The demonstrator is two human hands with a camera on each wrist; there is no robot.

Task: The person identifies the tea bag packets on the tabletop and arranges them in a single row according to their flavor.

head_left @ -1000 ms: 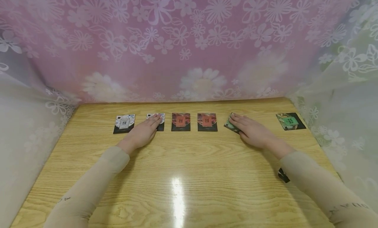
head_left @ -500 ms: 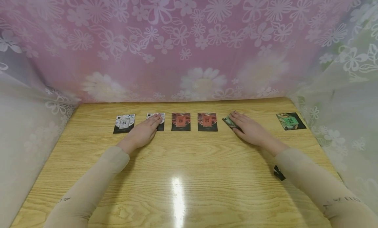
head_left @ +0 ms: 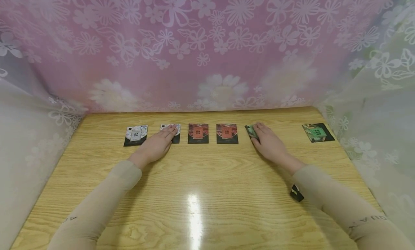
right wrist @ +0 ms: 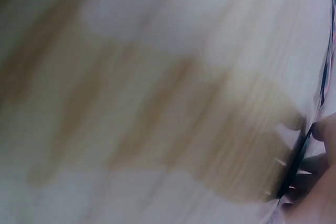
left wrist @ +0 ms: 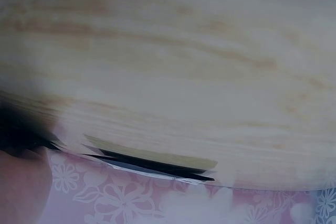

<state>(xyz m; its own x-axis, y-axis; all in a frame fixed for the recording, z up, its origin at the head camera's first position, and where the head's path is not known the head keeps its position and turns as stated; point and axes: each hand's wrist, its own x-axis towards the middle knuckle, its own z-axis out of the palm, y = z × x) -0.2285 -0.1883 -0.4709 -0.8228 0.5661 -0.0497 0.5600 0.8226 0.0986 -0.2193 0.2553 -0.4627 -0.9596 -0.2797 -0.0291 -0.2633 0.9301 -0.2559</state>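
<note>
In the head view my left hand (head_left: 153, 148) rests flat, fingers extended, on a white-and-black packet (head_left: 176, 139), covering much of it. My right hand (head_left: 270, 143) lies with straight fingers over a green-and-black packet (head_left: 251, 130), whose left strip alone shows. The left wrist view has part of the left hand (left wrist: 21, 190) at the lower left and a thin packet (left wrist: 152, 169) seen edge-on. At the right side of the right wrist view, the right hand (right wrist: 317, 182) touches a dark packet edge (right wrist: 294, 163).
Two red packets (head_left: 198, 133) lie between the hands. Another white packet (head_left: 135, 135) is at the left, another green packet (head_left: 318, 132) at the right. A black packet (head_left: 296, 193), partly hidden, lies by the right sleeve. Floral curtains (head_left: 207, 52) border the wooden table (head_left: 207, 178).
My right hand has shifted left, and the green packet under it has turned from slanted to nearly straight. The black packet by the right sleeve has moved left too. My left hand stays put.
</note>
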